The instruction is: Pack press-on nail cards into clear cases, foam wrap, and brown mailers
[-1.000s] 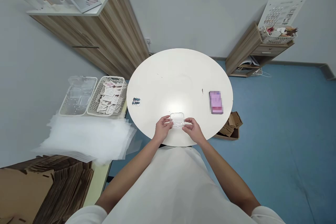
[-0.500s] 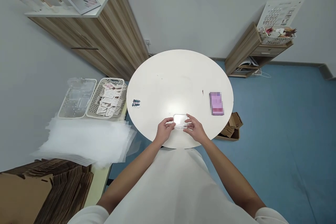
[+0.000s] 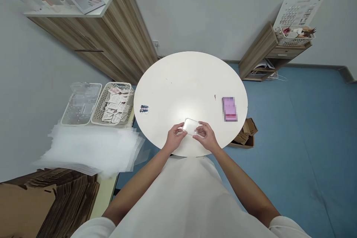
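A: Position of the clear case [image 3: 191,126]?
B: Near edge of the round white table [image 3: 189,78], in front of the wearer, between both hands. Slightly tilted in plan, its left end higher in view. Whether it touched the tabletop or was just above, I could not tell.

A: Grip?
B: Left hand [image 3: 175,136] pinched the left end, thumb below, fingers above. Right hand [image 3: 206,136] had the right end between thumb and bent fingers. Contents, if any, were unreadable; the surface showed pale and glossy.

A: Elsewhere on the tabletop?
B: To the left, near the rim, a small card of dark-blue pieces [image 3: 144,109], set in two rows. To the right, a pink-purple block [image 3: 230,109], its face blurred out. Both well apart from the hands.

A: Around the table?
B: On the left, a white basket of printed cards [image 3: 114,106] beside a second basket of clear plastic [image 3: 82,104]. Nearer the wearer, translucent white sheets [image 3: 92,148] in a stack, then flattened brown cardboard [image 3: 69,202]. Low on the right, an open carton [image 3: 247,135] stood partly behind the table's rim.
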{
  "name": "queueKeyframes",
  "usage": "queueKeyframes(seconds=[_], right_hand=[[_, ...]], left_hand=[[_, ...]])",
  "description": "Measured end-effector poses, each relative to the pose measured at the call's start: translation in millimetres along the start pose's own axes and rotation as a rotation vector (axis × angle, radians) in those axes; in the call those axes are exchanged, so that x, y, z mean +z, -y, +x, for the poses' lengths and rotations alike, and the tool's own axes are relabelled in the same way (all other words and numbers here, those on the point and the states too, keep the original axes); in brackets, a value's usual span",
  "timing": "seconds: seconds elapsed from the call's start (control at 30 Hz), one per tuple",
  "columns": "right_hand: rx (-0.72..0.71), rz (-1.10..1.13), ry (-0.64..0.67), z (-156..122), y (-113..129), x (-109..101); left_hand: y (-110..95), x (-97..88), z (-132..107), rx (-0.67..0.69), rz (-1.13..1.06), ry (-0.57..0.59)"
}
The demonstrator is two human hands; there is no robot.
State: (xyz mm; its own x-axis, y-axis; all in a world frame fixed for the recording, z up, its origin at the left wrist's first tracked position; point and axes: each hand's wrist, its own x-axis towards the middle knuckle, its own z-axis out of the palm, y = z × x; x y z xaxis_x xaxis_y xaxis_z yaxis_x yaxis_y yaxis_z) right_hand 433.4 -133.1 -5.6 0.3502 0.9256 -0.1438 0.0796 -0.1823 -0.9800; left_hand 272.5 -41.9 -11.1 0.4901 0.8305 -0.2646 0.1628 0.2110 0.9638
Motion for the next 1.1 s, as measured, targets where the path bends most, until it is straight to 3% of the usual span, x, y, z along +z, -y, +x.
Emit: queueKeyframes(seconds=[0.1, 0.2, 0.27, 0.33, 0.47, 0.67, 0.77, 0.9, 1.1], right_hand=[[-0.017, -0.084, -0.039, 1, 7, -5], [-0.023, -0.178, -0.02, 8, 15, -10], [0.004, -0.18, 0.066, 14, 19, -11], [0.068, -0.104, 0.104, 18, 21, -11], [0.186, 0.174, 0.001, 15, 17, -9], [0.218, 0.215, -0.02, 6, 8, -8], [0.152, 0.117, 0.043, 5, 11, -13], [-0.032, -0.067, 0.224, 6, 16, -22], [-0.133, -0.147, 0.161, 7, 15, -23]], left_hand=[[-8, -4.9, 9, -0.001, -0.009, 0.026], [-20, -5.8, 18, -0.024, -0.011, 0.276], [-27, -2.2, 22, -0.031, -0.016, 0.371], [-31, 2.7, 24, -0.03, -0.033, 0.329], [-27, 5.7, 19, -0.031, -0.043, 0.19], [-21, 0.8, 7, -0.014, 0.101, 0.322], [-22, 2.1, 8, -0.002, 0.138, 0.346], [-23, 3.1, 11, 0.0, 0.103, 0.35], [-21, 2.6, 8, -0.035, 0.026, 0.324]])
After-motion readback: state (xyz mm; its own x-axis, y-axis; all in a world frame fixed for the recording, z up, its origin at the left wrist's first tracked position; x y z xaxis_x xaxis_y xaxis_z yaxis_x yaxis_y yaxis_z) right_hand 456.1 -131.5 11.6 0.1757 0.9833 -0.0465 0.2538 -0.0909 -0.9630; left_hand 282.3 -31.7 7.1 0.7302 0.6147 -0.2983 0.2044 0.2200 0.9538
